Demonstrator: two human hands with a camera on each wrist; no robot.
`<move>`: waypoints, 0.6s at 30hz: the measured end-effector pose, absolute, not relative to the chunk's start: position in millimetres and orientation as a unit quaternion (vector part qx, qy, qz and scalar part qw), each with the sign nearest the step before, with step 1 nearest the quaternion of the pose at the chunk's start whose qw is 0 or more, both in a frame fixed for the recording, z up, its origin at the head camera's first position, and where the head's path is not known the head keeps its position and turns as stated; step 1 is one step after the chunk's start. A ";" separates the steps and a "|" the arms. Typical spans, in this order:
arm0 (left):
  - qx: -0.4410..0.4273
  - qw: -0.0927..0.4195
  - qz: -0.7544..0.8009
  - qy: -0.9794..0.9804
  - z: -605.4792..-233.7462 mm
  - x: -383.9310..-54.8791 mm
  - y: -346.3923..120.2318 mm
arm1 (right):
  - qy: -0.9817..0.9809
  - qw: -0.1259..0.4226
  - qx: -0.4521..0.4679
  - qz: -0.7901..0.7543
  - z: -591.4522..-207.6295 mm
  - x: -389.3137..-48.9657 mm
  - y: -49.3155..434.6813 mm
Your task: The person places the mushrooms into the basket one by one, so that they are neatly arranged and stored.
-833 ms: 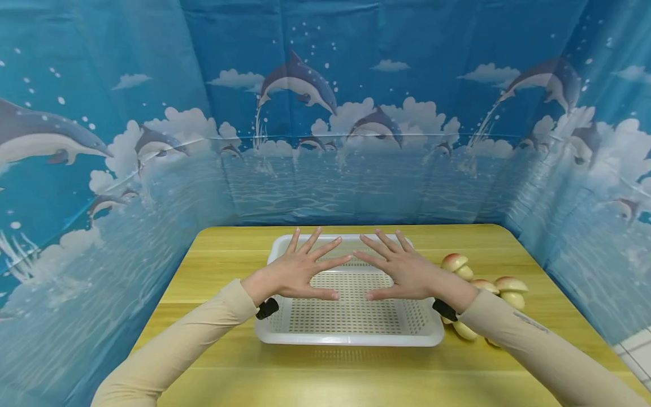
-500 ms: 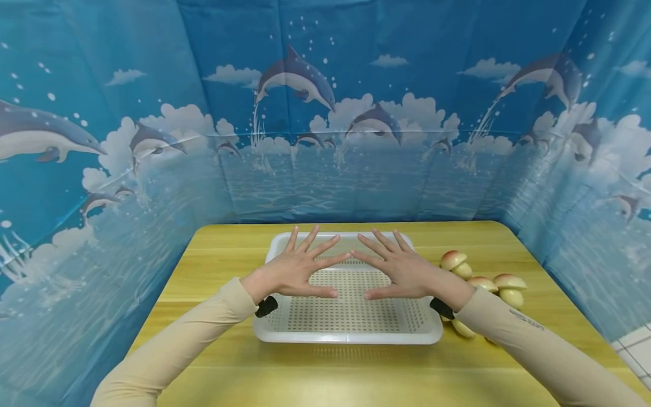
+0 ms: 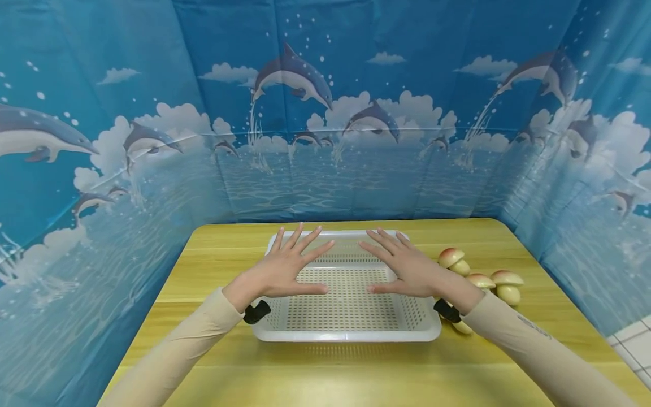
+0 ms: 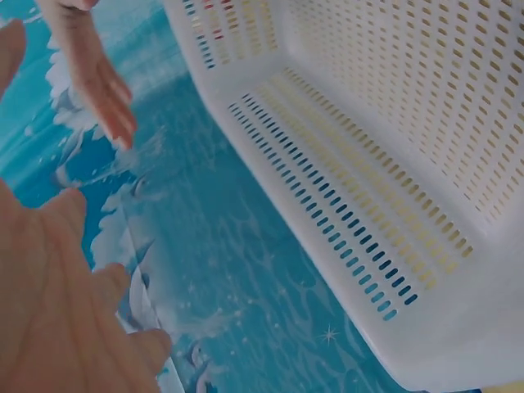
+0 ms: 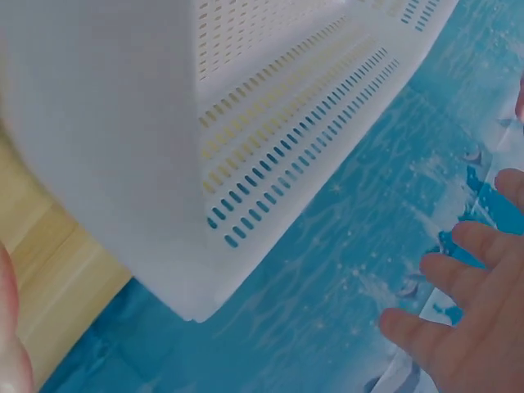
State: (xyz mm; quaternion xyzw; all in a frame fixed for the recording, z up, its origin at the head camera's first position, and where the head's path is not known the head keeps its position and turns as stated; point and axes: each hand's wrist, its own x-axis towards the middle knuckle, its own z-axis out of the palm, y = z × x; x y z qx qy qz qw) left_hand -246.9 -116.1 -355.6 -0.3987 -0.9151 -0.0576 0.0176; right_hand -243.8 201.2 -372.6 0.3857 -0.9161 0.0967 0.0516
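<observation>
A white plastic basket (image 3: 347,336) with a slotted bottom and sides sits in the middle of the wooden table. My left hand (image 3: 285,272) is spread over its left half, palm down, thumb pointing inward. Opposite it, my right hand (image 3: 413,272) hovers over the right half with fingers spread, and neither hand holds anything. The left wrist view shows the basket's slotted far wall (image 4: 327,205) beyond the fingers. In the right wrist view the spread fingers (image 5: 454,274) are apart from the basket.
Several mushroom-shaped pieces with reddish-brown caps, among them one mushroom (image 3: 450,258) at the back and another mushroom (image 3: 507,286), lie right of the basket, some partly behind the right forearm. A blue dolphin-print curtain (image 3: 335,169) surrounds the yellow wooden table (image 3: 224,362).
My hands have moved a little apart, the left one leftward and the right one slightly rightward. The basket and mushrooms stay in place on the table; the head view has shifted slightly.
</observation>
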 end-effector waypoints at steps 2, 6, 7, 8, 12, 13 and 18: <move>-0.383 0.020 -0.079 -0.920 -356.8 -242.4 -123.4 | -0.920 0.053 0.367 0.125 -372.4 -242.5 205.2; -0.342 0.023 -0.138 -0.929 -364.6 -230.6 -142.9 | -0.928 0.068 0.307 0.199 -373.6 -237.2 216.6; -0.331 0.026 -0.149 -0.931 -367.8 -227.1 -147.9 | -0.929 0.078 0.289 0.217 -374.7 -235.3 220.6; -0.319 0.029 -0.161 -0.933 -371.3 -223.3 -152.9 | -0.930 0.086 0.269 0.234 -375.5 -232.9 225.0; -0.275 0.044 -0.209 -0.938 -387.9 -208.5 -169.3 | -0.929 0.108 0.195 0.296 -380.4 -223.1 246.7; -0.265 0.047 -0.223 -0.937 -392.6 -204.6 -172.0 | -0.928 0.107 0.181 0.306 -381.6 -220.5 252.5; -0.229 0.062 -0.264 -0.935 -418.2 -190.0 -181.7 | -0.931 0.102 0.126 0.326 -391.2 -208.6 278.6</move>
